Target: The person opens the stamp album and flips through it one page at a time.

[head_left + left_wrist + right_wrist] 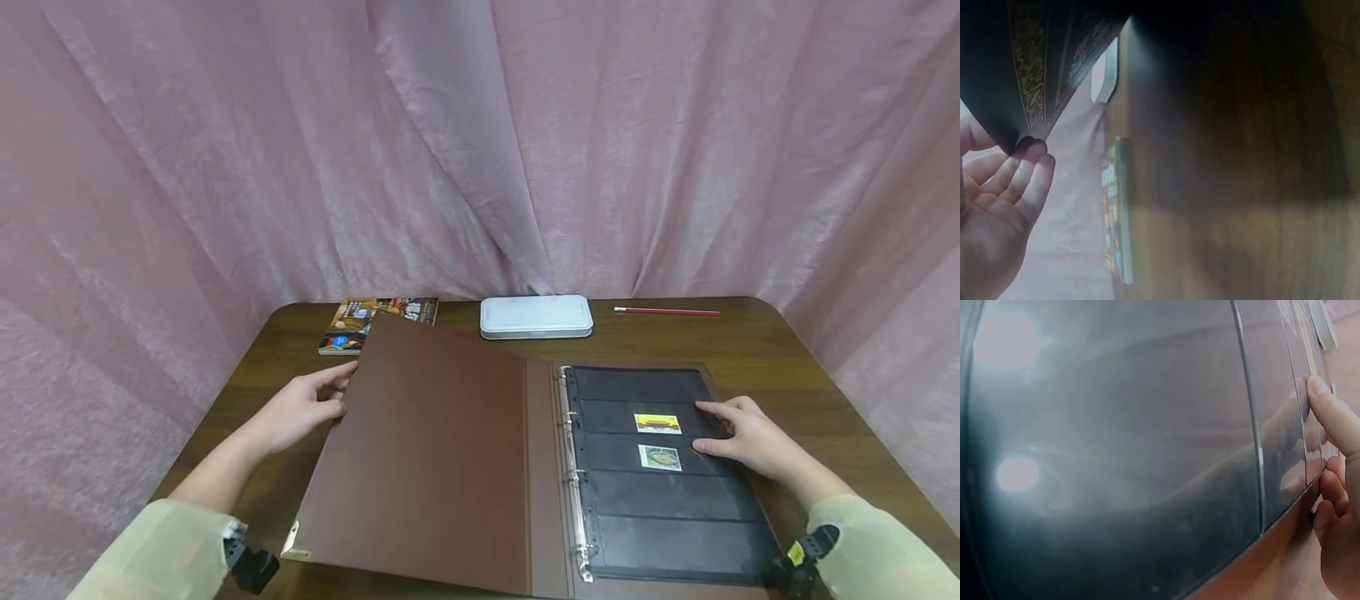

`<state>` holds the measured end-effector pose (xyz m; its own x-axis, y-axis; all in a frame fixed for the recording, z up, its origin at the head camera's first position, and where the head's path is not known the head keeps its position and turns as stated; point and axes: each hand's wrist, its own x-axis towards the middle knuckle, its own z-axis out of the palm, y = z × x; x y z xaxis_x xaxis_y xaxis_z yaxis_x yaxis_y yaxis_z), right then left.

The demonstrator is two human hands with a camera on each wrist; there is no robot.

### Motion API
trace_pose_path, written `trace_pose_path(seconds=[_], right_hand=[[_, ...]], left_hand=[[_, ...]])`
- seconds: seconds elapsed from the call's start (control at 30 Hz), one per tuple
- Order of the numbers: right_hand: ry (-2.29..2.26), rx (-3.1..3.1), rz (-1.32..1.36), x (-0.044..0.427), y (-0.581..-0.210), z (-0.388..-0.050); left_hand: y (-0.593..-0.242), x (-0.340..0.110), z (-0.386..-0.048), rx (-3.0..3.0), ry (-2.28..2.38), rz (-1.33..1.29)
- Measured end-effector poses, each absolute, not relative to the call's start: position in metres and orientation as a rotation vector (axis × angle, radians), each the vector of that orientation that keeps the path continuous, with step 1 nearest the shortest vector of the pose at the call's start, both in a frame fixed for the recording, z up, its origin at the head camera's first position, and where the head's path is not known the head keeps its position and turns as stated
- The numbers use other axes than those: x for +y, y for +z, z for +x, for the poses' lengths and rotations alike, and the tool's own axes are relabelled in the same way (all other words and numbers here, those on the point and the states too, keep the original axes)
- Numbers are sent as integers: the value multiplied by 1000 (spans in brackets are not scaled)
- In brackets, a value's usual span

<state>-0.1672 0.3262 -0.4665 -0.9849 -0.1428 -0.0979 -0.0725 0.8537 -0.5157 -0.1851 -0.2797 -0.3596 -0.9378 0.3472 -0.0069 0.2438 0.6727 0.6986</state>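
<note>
A brown ring-bound stamp album [547,500] lies open on the table. Its left cover [427,450] is tilted up off the tabletop. My left hand [303,408] pinches that cover by its outer edge; in the left wrist view, fingertips [1034,145] meet the cover's dark, gold-patterned outer face. On the right is a black pocket page [667,533] with a yellow stamp [657,424] and a greenish stamp [660,457]. My right hand [757,437] rests at the page's right edge, thumb and index finger on its surface. Its other fingers are partly hidden in the head view.
Behind the album a white tin case [536,317] stands on the wooden table [757,333]. A red pencil [667,312] lies to its right. At the back left is a colourful booklet [348,321], partly covered by the raised cover. Pink curtains [480,150] hang behind.
</note>
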Motion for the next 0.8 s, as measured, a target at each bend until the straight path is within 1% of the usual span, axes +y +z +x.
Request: trace_pose_path(seconds=[0.37,0.8], right_hand=[[-808,2901,-141,326,-468,-165],[-830,2891,-128,324,-466,-163]], left_hand=[[-387,-290,-188,2721,996,465],[-415,-297,-191,2676,970,453]])
